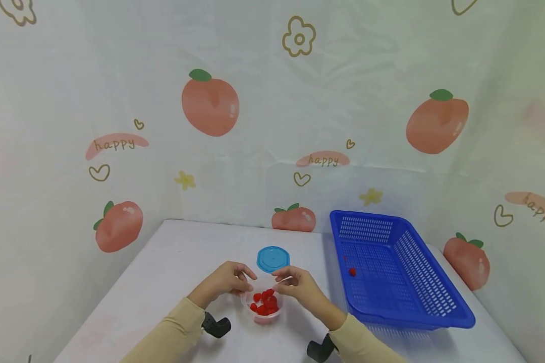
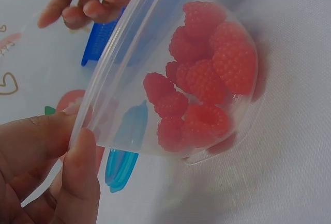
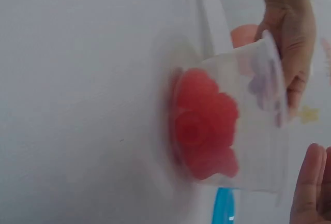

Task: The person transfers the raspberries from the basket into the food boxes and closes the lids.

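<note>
A clear plastic tub (image 2: 129, 53) stands on the white table, with several red raspberries (image 1: 268, 304) gathered in its bottom. My left hand (image 1: 227, 280) pinches the tub's rim between thumb and fingers, plain in the left wrist view. On the tub's other side is my right hand (image 1: 302, 291), its fingers close to the rim. Both wrist views show those right fingers (image 3: 307, 182) apart from the tub and holding nothing. Just behind the tub lies a blue lid (image 1: 273, 259), flat on the table.
To the right stands a large blue plastic basket (image 1: 436, 322) with slotted walls. One raspberry (image 1: 352, 271) and a tiny red bit lie inside it near its left wall. A white sheet (image 1: 254, 166) printed with peaches hangs behind the table (image 1: 163, 272).
</note>
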A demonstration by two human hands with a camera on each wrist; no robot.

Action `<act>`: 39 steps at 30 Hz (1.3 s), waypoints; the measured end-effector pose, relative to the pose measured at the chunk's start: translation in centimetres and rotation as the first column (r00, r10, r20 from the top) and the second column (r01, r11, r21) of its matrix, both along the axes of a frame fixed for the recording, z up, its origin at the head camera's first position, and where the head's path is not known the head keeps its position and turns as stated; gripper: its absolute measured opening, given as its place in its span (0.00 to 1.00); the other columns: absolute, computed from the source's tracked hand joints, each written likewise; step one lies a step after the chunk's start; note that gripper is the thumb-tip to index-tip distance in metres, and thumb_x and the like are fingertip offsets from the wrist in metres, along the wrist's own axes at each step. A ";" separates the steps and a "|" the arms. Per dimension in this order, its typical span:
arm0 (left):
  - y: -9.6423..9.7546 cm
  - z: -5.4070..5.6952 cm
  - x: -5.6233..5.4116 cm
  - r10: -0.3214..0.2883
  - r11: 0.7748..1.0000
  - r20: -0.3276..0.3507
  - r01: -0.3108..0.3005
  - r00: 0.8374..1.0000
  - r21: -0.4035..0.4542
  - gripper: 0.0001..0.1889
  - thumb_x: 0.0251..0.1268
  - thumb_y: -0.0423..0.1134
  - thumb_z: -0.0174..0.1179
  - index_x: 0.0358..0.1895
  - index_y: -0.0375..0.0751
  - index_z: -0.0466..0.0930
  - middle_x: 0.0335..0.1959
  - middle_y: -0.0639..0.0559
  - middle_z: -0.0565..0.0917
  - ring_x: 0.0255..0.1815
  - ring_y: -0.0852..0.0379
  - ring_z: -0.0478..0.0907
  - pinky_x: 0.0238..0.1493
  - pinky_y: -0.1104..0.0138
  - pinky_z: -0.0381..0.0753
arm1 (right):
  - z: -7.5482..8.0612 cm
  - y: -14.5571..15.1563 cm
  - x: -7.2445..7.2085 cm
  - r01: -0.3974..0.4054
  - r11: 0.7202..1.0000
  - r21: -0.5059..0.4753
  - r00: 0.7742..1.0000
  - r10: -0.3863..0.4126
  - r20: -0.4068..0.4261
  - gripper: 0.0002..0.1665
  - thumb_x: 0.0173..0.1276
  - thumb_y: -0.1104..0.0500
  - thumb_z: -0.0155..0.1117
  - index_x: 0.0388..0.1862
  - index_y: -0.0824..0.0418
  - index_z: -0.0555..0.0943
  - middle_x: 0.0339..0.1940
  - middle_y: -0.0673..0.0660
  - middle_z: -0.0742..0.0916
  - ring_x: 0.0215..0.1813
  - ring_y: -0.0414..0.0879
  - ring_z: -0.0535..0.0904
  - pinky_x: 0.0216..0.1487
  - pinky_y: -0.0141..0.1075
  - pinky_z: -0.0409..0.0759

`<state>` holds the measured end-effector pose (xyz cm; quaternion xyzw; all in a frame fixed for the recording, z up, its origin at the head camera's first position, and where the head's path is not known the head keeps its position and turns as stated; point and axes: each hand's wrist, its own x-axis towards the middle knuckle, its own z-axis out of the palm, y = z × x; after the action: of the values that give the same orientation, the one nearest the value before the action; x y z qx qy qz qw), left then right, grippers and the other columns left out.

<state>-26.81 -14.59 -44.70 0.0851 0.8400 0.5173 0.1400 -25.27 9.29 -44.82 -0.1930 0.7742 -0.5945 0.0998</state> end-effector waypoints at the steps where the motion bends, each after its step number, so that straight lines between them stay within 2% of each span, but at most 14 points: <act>1: 0.0 0.0 0.0 0.000 1.000 0.000 0.000 1.000 0.000 0.13 0.55 0.33 0.70 0.43 0.34 0.83 0.23 0.50 0.77 0.18 0.60 0.75 0.28 0.70 0.83 | 0.4 0.1 0.2 -0.001 1.000 -0.005 1.000 0.001 -0.006 0.20 0.65 0.61 0.66 0.54 0.68 0.78 0.48 0.69 0.81 0.45 0.48 0.82 0.47 0.37 0.84; 6: 0.1 -0.1 0.0 0.010 1.000 -0.004 -0.010 1.000 -0.015 0.12 0.55 0.34 0.70 0.43 0.36 0.84 0.23 0.50 0.77 0.19 0.59 0.75 0.28 0.70 0.83 | 3.2 1.2 1.1 0.002 0.999 -0.042 0.998 -0.005 -0.063 0.19 0.65 0.62 0.66 0.53 0.69 0.78 0.46 0.68 0.81 0.43 0.47 0.81 0.45 0.31 0.83; 11: 0.1 -0.1 0.0 0.025 0.999 -0.004 -0.025 1.000 -0.025 0.12 0.54 0.35 0.71 0.42 0.38 0.84 0.24 0.49 0.77 0.19 0.59 0.75 0.28 0.70 0.82 | 6.2 3.6 0.8 0.086 0.993 -0.084 0.989 -0.095 -0.115 0.20 0.64 0.63 0.66 0.53 0.69 0.77 0.42 0.61 0.81 0.41 0.45 0.81 0.46 0.30 0.82; 17: 0.2 -0.1 0.0 0.027 0.999 0.004 -0.027 1.000 -0.024 0.12 0.53 0.35 0.71 0.41 0.39 0.84 0.24 0.49 0.77 0.19 0.58 0.75 0.28 0.70 0.82 | 9.0 7.3 -0.9 0.204 0.955 -0.214 0.957 -0.241 -0.163 0.15 0.70 0.61 0.61 0.52 0.67 0.77 0.38 0.50 0.82 0.41 0.41 0.82 0.46 0.31 0.83; 20: 0.2 -0.1 0.0 0.031 0.999 0.008 -0.031 0.999 -0.031 0.12 0.53 0.36 0.71 0.41 0.40 0.84 0.24 0.49 0.77 0.20 0.58 0.75 0.28 0.70 0.82 | 9.9 9.3 -2.2 0.251 0.931 -0.264 0.941 -0.298 -0.158 0.11 0.73 0.58 0.58 0.50 0.60 0.78 0.37 0.46 0.83 0.40 0.38 0.82 0.46 0.30 0.83; 23: 0.3 -0.1 0.0 0.040 0.998 0.006 -0.040 0.999 -0.046 0.12 0.53 0.35 0.71 0.41 0.40 0.84 0.25 0.49 0.77 0.20 0.58 0.75 0.28 0.70 0.82 | 10.4 11.2 -3.8 0.317 0.910 -0.267 0.922 -0.362 -0.137 0.09 0.73 0.54 0.57 0.48 0.54 0.77 0.38 0.43 0.82 0.42 0.38 0.81 0.46 0.28 0.82; 25: 0.3 0.0 0.0 0.048 0.997 0.004 -0.047 0.999 -0.057 0.11 0.54 0.35 0.71 0.41 0.40 0.85 0.25 0.49 0.77 0.20 0.58 0.75 0.28 0.70 0.82 | 10.4 12.4 -4.8 0.365 0.901 -0.234 0.907 -0.401 -0.131 0.11 0.73 0.52 0.58 0.49 0.54 0.77 0.39 0.43 0.81 0.44 0.37 0.80 0.46 0.26 0.82; 27: 0.3 0.0 0.0 0.052 0.997 0.003 -0.052 0.999 -0.064 0.11 0.54 0.35 0.71 0.41 0.40 0.85 0.25 0.49 0.77 0.20 0.58 0.75 0.28 0.70 0.82 | 10.2 13.5 -5.8 0.412 0.893 -0.183 0.891 -0.437 -0.125 0.16 0.72 0.51 0.58 0.53 0.59 0.76 0.41 0.43 0.80 0.44 0.35 0.80 0.46 0.25 0.81; 30: 0.4 0.0 0.0 0.051 0.997 0.006 -0.051 0.999 -0.061 0.11 0.53 0.35 0.71 0.41 0.40 0.85 0.25 0.49 0.77 0.20 0.58 0.75 0.28 0.70 0.82 | 9.3 14.9 -7.1 0.463 0.884 -0.058 0.876 -0.467 -0.120 0.24 0.73 0.53 0.57 0.59 0.69 0.72 0.47 0.53 0.81 0.43 0.34 0.79 0.48 0.27 0.82; 32: 0.4 0.0 0.0 0.049 0.997 0.009 -0.048 0.999 -0.056 0.11 0.53 0.35 0.71 0.41 0.40 0.85 0.25 0.49 0.77 0.19 0.58 0.75 0.28 0.70 0.82 | 8.2 15.5 -7.9 0.466 0.884 0.038 0.881 -0.460 -0.111 0.27 0.73 0.55 0.57 0.61 0.74 0.70 0.52 0.63 0.81 0.46 0.39 0.81 0.50 0.32 0.82; 35: 0.4 -0.1 0.0 0.048 0.997 0.010 -0.047 0.999 -0.055 0.11 0.53 0.35 0.71 0.41 0.40 0.85 0.25 0.49 0.77 0.20 0.58 0.75 0.28 0.70 0.82 | 6.3 16.4 -8.8 0.420 0.892 0.164 0.907 -0.415 -0.065 0.27 0.72 0.59 0.58 0.60 0.78 0.69 0.57 0.73 0.79 0.51 0.53 0.81 0.53 0.41 0.82; 37: 0.3 -0.1 0.0 0.047 0.997 0.009 -0.046 0.999 -0.056 0.11 0.54 0.34 0.71 0.41 0.40 0.84 0.25 0.49 0.77 0.20 0.58 0.75 0.28 0.70 0.83 | 5.0 17.0 -9.2 0.383 0.899 0.212 0.921 -0.391 -0.007 0.26 0.70 0.61 0.60 0.58 0.80 0.69 0.53 0.72 0.81 0.53 0.60 0.80 0.53 0.46 0.82; 39: 0.3 -0.1 0.0 0.045 0.997 0.008 -0.044 0.999 -0.055 0.11 0.54 0.34 0.71 0.42 0.39 0.84 0.25 0.49 0.77 0.20 0.58 0.75 0.28 0.70 0.83 | 3.9 17.5 -9.4 0.329 0.907 0.263 0.935 -0.353 0.046 0.24 0.68 0.63 0.61 0.56 0.80 0.71 0.48 0.69 0.83 0.50 0.60 0.81 0.53 0.48 0.82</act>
<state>-26.82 -14.27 -44.78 0.0600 0.8550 0.4973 0.1345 -34.66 26.82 -40.93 -0.0127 0.8595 -0.5081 0.0538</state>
